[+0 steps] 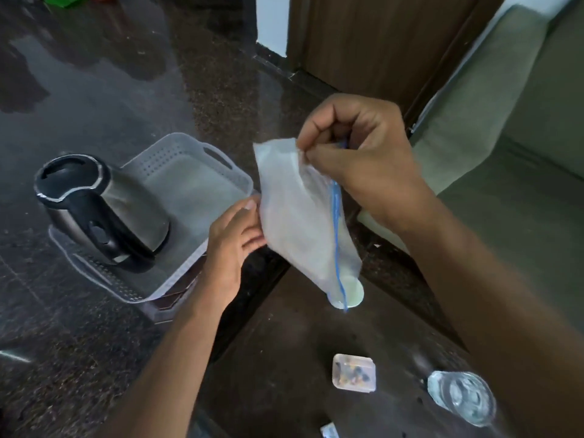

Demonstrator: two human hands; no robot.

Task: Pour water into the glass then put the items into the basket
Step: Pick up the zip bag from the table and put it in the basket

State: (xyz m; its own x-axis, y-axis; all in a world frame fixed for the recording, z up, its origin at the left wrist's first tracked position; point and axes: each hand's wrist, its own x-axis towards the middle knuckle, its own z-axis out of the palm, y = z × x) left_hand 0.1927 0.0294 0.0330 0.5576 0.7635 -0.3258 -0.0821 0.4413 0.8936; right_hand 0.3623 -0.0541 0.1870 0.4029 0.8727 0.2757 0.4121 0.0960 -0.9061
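Packing step: right hand [357,159] pinches the zip-top bag [300,216] just right of the basket [189,191] holding the kettle [101,213], left hand [234,238] grips its edge; next, lower it leftward inside.

Pale grey basket [177,159], walls dotted all over with tiny perforations. Kettle [104,213] in brushed silver steel with black lid and handle. Zip bag [297,216] frosted clear-white, blue seal strip down the right edge. Dark brown speckled stone floor [94,90], glossy. Table [284,343] dark brown too. Clear glass [461,396] near right. Muted olive-green sofa [505,137] far right, brown wooden door [363,42] behind.
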